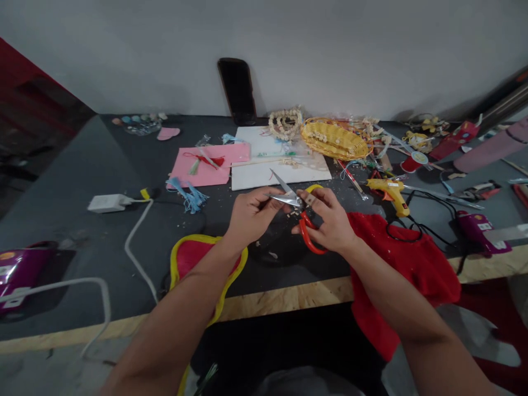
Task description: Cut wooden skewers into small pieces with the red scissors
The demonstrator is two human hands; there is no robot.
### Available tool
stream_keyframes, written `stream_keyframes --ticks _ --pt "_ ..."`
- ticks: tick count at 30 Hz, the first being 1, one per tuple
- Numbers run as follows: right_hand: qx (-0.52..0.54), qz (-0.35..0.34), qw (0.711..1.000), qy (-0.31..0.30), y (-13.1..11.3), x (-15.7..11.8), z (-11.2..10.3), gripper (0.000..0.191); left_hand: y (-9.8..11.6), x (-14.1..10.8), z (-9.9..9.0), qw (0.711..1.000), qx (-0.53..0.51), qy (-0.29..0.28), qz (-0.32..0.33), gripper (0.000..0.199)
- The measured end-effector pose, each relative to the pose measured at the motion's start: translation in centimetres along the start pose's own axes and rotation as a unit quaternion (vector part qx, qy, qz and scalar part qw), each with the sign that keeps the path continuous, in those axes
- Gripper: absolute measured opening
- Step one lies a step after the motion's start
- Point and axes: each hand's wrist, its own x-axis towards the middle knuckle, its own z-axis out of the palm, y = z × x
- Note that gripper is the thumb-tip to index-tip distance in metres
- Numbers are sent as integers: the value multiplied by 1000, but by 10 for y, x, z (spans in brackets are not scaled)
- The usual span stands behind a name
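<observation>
Red-handled scissors [307, 234] hang from my right hand [330, 220], their blades parted and pointing up and left. The fingers of that hand are bent around the handle, and its thumb and forefinger pinch a small beige piece [309, 200] above the pivot. My left hand [253, 214] is closed in a pinch beside the lower blade; what lies between its fingertips is too small to make out. Tiny beige bits [293, 213] lie on the dark table [264, 269] just beneath the scissors. A white board [256, 177] lies beyond both hands.
A phone [238, 91] leans on the wall. Behind the boards is a yellow basket [336, 139]. Pink paper [202, 173] and blue tassels [192, 197] lie left. Right are a yellow glue gun [390, 192] with its cable and a red cloth [400, 258]. White cables cross the left side.
</observation>
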Motion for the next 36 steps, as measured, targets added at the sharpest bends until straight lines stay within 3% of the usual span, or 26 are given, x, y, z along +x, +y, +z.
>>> stream_keyframes --ticks 6,14,21,36 --pt "-23 27 999 0 -8 -1 -3 65 -5 -1 3 1000 -13 24 9 23" --pt "-13 51 999 0 -5 0 0 67 -5 0 9 996 -25 78 -43 15" --pt "3 36 999 -13 0 -1 2 72 -3 2 7 995 -78 28 -49 14" --pt "-19 37 999 -19 -5 -1 -2 67 -9 1 3 997 -64 3 -42 11"
